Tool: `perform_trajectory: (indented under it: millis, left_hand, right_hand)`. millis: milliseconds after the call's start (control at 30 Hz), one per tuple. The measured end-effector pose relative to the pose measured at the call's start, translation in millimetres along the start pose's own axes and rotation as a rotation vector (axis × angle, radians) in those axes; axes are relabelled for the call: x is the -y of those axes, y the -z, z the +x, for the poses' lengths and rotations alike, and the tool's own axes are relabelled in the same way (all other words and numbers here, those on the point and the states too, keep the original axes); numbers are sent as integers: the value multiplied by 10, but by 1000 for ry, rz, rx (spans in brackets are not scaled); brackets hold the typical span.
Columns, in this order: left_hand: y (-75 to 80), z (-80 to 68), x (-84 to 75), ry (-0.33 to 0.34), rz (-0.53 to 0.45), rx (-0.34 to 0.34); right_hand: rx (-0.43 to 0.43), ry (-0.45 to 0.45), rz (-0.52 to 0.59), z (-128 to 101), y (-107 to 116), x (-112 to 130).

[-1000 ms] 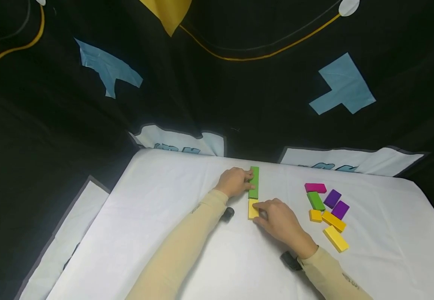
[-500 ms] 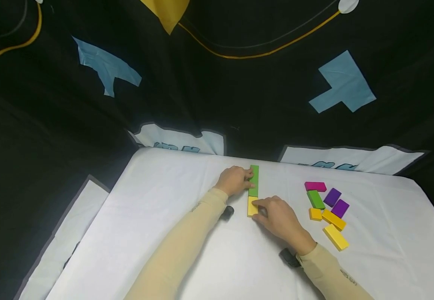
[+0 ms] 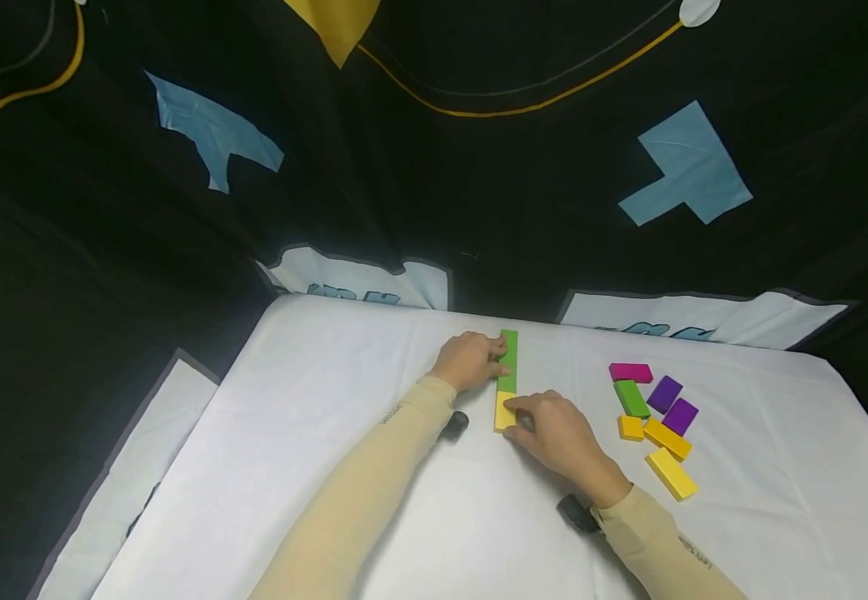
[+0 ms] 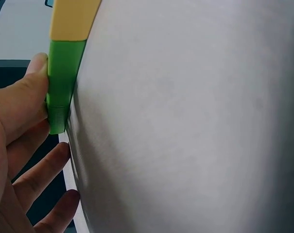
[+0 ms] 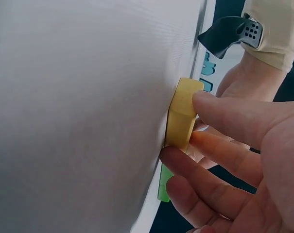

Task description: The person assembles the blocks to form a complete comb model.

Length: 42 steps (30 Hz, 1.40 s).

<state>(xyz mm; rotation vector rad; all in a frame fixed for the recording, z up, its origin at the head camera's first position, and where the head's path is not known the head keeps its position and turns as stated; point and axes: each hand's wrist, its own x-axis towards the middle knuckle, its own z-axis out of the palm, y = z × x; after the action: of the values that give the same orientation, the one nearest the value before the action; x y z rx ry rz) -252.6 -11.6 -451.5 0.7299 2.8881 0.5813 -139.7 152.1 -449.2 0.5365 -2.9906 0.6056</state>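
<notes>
As seen from the head camera against a second back: yellow block (image 3: 505, 413) nudged up the white bench (image 3: 329, 433) until touching the near end of the long green block (image 3: 508, 362), gap now closed, the two forming one straight strip near the middle of the bench. Left hand (image 3: 468, 362) unmoved, fingers laid against the green block's left side, steadying rather than clasping. Right hand (image 3: 560, 433) pinching the yellow block at its right edge with thumb and fingertips. Probably the joining step all but finished, only a small squaring-up left. Well apart to the right, a loose cluster of blocks (image 3: 655, 421): magenta, green, two purple, orange and yellow.

From the left wrist: green block (image 4: 63, 82) long, matte, standing on edge against the bench, yellow block (image 4: 71, 19) flush at its far end. Left hand (image 4: 15, 145) with thumb flat along the green side, other fingers relaxed below; no clenched grip.

From the right wrist: yellow block (image 5: 182, 112) short and thick with clean corners, grasped between thumb and fingers of the right hand (image 5: 234, 165), a sliver of green block (image 5: 164, 187) showing beyond.
</notes>
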Motion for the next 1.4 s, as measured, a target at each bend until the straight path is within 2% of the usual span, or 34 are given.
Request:
perform_trajectory:
  millis: [533, 667, 900, 1067, 1400]
  left_hand:
    - [1, 5, 4, -16, 10, -4]
    - [3, 9, 6, -20, 5, -4]
    - [7, 18, 25, -21, 5, -3]
    - [-11, 28, 36, -22, -12, -1]
    - [-14, 13, 32, -18, -7, 2]
  right_hand:
    - [-22, -6, 23, -4, -8, 19]
    - [4, -39, 92, -44, 33, -22]
    - [11, -162, 166, -199, 235, -137]
    - [-59, -186, 181, -328, 392, -252]
    - [-252, -156, 192, -587, 611, -513]
